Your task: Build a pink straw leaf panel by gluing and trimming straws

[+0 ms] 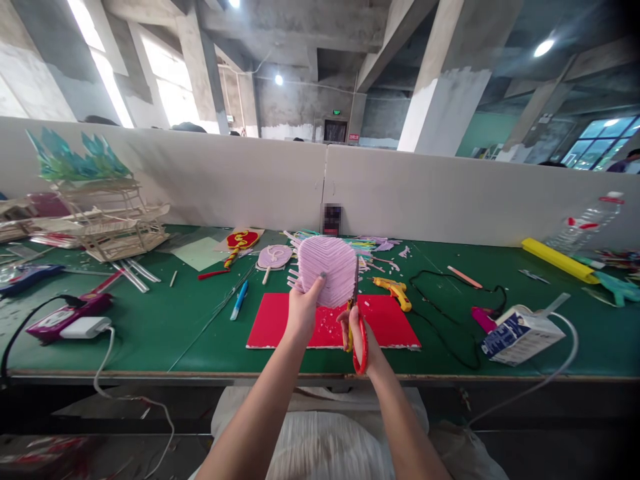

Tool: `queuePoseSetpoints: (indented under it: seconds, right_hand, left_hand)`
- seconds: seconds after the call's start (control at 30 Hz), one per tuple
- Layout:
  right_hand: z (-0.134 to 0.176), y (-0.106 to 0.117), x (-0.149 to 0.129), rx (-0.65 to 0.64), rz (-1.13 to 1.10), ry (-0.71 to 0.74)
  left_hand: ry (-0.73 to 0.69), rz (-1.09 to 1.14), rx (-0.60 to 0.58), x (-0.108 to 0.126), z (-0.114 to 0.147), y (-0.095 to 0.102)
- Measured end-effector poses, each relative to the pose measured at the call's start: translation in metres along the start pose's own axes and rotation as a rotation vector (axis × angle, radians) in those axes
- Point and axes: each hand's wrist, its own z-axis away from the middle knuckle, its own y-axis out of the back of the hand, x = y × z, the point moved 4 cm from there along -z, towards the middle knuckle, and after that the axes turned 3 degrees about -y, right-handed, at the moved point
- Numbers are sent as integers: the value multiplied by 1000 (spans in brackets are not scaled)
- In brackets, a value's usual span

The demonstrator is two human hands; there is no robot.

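My left hand [306, 303] grips a pink panel [330, 263] covered in slanted strips, thumb on its face. Loose strip ends stick out along the panel's left side, while its right side looks trimmed. In my right hand [361, 333] is a pair of scissors [360, 353] with red and yellow handles. The blades point upward along the panel's right edge; whether they are open or closed is hard to make out. Below both hands lies a red board [270, 320] sprinkled with small pale scraps.
A yellow glue gun [395, 290] lies right of the board, a blue pen [239, 300] to its left. Coloured strips [370, 245] and pink offcuts are heaped behind. A milk carton [523, 333] stands right; a purple power strip [70, 317] and a stick model [115, 227] are left.
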Motion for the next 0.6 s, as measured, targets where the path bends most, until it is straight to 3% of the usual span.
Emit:
queuePoseSetpoints:
  seconds: [0.33,0.6]
  right_hand:
    - [8,-1,-13,31,-59,-89]
    - [7,0,-9,14,-34,-55]
  left_hand:
    - [7,-5,-7,1,4,-1]
    - [-7,0,-2,-2,3,0]
